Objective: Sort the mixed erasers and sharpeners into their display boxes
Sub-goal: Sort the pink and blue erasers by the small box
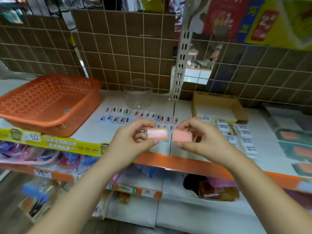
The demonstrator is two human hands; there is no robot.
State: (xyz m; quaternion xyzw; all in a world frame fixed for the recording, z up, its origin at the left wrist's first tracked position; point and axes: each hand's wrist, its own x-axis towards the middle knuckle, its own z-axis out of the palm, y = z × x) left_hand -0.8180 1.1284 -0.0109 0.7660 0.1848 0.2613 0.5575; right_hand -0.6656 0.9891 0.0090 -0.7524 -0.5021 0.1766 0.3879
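My left hand (135,139) pinches a small pink block (157,133), and my right hand (200,141) pinches a second pink block (182,135). Both are held side by side above the front of the white shelf (94,132). Behind my hands, several small sharpeners (128,115) lie in rows on the shelf. At the right, white erasers (236,132) with dark labels lie in a column. A brown cardboard display box (219,102) sits behind them. A clear plastic jar (138,93) stands at the back centre, seemingly with nothing in it.
An orange perforated basket (49,102) lies upside down on the shelf's left. A slotted upright post (180,65) rises at the back centre. Blurred green and orange packs (297,146) lie at far right. Lower shelves hold packaged goods.
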